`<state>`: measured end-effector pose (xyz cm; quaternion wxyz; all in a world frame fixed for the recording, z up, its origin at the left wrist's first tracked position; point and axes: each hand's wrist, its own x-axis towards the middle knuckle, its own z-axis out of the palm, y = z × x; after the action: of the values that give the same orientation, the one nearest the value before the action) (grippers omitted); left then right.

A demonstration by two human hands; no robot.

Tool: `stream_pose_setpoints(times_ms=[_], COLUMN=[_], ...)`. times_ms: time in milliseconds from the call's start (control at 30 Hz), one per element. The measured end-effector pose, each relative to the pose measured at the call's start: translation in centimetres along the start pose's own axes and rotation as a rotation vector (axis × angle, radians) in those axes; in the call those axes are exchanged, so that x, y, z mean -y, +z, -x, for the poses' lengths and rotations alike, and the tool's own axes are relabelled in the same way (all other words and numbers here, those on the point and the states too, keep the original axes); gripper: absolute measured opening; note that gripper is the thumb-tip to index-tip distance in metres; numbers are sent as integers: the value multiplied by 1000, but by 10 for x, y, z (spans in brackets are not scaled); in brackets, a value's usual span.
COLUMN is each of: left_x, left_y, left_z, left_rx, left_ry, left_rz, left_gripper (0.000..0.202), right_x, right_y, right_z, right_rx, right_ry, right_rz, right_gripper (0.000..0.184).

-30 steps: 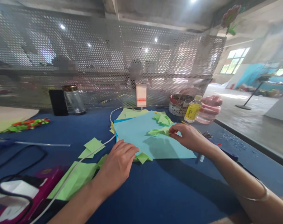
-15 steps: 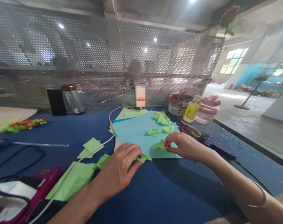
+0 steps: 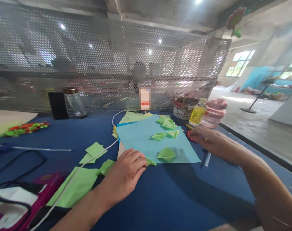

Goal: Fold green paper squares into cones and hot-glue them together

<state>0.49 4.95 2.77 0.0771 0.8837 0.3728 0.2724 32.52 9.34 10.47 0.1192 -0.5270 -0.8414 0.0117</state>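
My left hand rests at the lower left edge of a light blue paper sheet, its fingers closed on a folded green paper piece whose tip sticks out. My right hand is at the sheet's right side, closed over the glue gun, which it mostly hides; a clear glue stick shows below the palm. Beside its fingers are the red handles of a tool, partly covered. One folded green paper lies on the sheet near its front edge, with several others farther back.
Green paper squares and larger sheets lie at left under a white cable. A magenta case is at lower left. Along the back stand a glass bottle, a round basket, a yellow-labelled bottle and a pink bottle.
My right hand has let go of the folded green paper on the blue sheet and moved right, onto the glue gun. My left hand has stayed nearly still.
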Motion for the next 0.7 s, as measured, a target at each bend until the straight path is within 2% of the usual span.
stream_pose_setpoints(times_ms=[67,167,267,333,567,700], left_x=[0,-1,0,0,0,-1], left_y=[0,1,1,1,1,1], left_z=[0,-1,-2,-2,-3,-3], left_rx=[-1,-7,-13,-15,-20,-30], left_ry=[-9,-30,-57,-73,-84,-91], left_rz=[-8,-21,-38,-50,-63,-46], left_gripper=[16,14,14,12,13,15], right_x=[-17,-46,-73,-85,-87,-85], right_y=[-3,1,12,21,36,35], right_z=[17,43,62,68,64,61], right_rx=[-10,-3,36,52,36,-18], right_ry=[72,216,403,466,455,450], right_rz=[42,128,235,271,310,329], right_gripper=[23,12,23,35,50,37])
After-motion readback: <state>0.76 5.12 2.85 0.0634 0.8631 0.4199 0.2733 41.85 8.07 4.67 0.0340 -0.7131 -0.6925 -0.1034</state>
